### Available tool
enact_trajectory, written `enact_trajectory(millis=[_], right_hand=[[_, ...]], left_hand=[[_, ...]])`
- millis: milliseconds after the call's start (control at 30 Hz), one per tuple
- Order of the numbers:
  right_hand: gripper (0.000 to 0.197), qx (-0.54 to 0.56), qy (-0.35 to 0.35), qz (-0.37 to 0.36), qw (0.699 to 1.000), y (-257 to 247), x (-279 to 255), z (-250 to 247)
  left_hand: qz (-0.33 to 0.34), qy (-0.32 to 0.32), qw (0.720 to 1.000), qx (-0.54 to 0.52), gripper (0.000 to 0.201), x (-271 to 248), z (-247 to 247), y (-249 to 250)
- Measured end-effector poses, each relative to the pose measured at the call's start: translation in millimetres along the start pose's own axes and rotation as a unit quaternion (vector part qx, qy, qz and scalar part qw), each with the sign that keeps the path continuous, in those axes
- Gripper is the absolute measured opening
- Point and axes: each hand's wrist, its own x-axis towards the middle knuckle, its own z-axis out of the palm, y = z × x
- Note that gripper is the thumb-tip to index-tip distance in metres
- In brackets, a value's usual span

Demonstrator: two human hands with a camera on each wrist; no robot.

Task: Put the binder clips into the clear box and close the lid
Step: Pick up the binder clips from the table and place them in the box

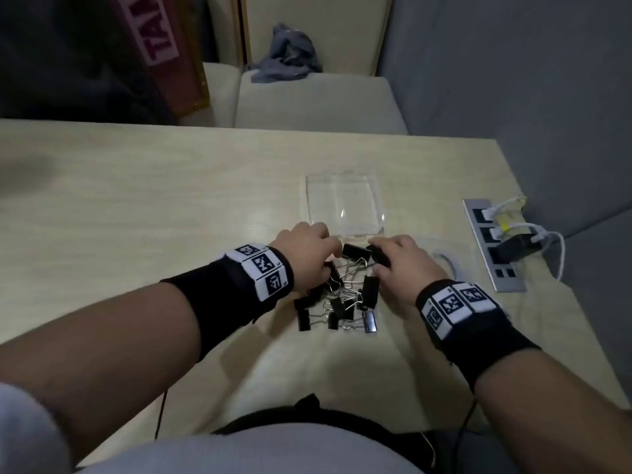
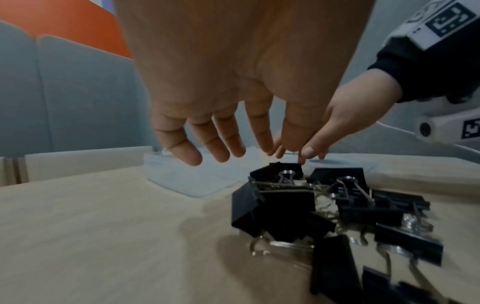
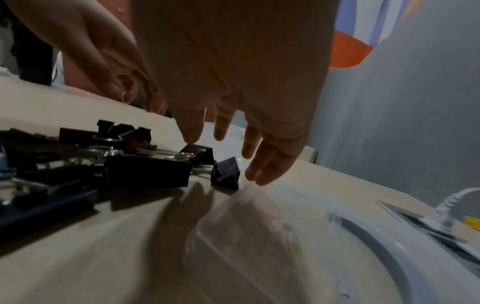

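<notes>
Several black binder clips lie in a loose pile on the pale wooden table. Just beyond the pile stands the clear box, open on top and holding nothing. Its clear lid lies flat to the right of the pile, partly under my right wrist. My left hand hovers over the pile's left side with its fingers relaxed and spread. At the pile's far right, my right hand reaches down with straight fingers, the fingertips touching a clip. Neither hand holds anything.
A metal socket strip is set into the table at the right edge, with white cables and a black adapter plugged in. A pale chair with a grey cloth stands beyond the table. A grey wall runs along the right.
</notes>
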Motion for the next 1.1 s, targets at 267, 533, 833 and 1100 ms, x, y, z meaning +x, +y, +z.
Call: enact_trajectory(millis=[267,533,833,1100], right_hand=[[0.046,-0.051,-0.027,0.031,0.998,-0.4,13.6,18.1],[0.044,-0.061,-0.040,-0.004,0.997,7.7,18.7,12.2],[0.039,0.042,0.084,0.034,0.995,16.0,12.0,-20.1],[0.060,0.054,0.049,0.019,0.997,-2.6,38.8,-25.6]], left_hand=[[0.042,-0.018,0.994,0.098,0.046,37.5,12.4,4.5],[0.046,-0.036,0.990,0.129,0.027,53.3,24.2,11.7],[0.007,-0.025,0.998,0.051,0.027,49.8,27.8,13.3],[-0.035,-0.077,0.995,0.058,0.027,43.9,13.3,3.0]])
